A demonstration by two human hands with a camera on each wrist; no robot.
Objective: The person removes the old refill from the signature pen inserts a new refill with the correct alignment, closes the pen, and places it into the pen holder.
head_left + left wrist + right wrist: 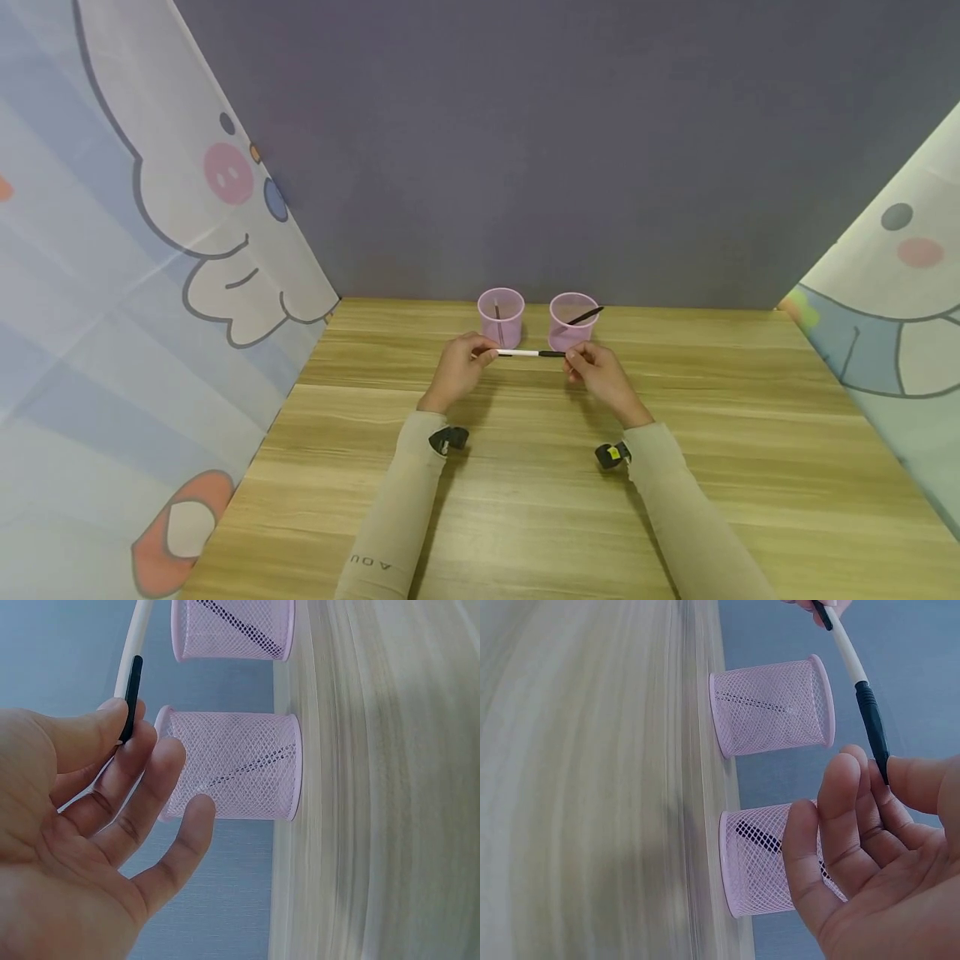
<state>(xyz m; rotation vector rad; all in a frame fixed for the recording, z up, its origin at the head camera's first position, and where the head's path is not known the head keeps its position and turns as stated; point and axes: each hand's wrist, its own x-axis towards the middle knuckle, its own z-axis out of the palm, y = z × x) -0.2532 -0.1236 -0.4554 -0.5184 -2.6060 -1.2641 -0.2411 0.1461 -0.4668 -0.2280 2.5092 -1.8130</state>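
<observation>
A white pen (519, 352) with a black grip section and black clip is held level between both hands. My left hand (459, 367) pinches its clip end between thumb and fingers; in the left wrist view the black clip (132, 697) shows beside the thumb. Thumb and fingertips of my right hand (606, 382) pinch the black tip end, seen in the right wrist view below the ribbed grip (870, 712). Just beyond the hands stand two pink mesh pen cups, the left cup (512, 335) and the right cup (559, 337).
A thin dark stick-like item (498, 315) leans inside the left cup. In the right cup, a black pen (587, 316) slants past the rim. Behind the wooden table (525, 492) rises a dark grey wall (555, 150); cartoon-printed sheets (67, 333) flank both sides.
</observation>
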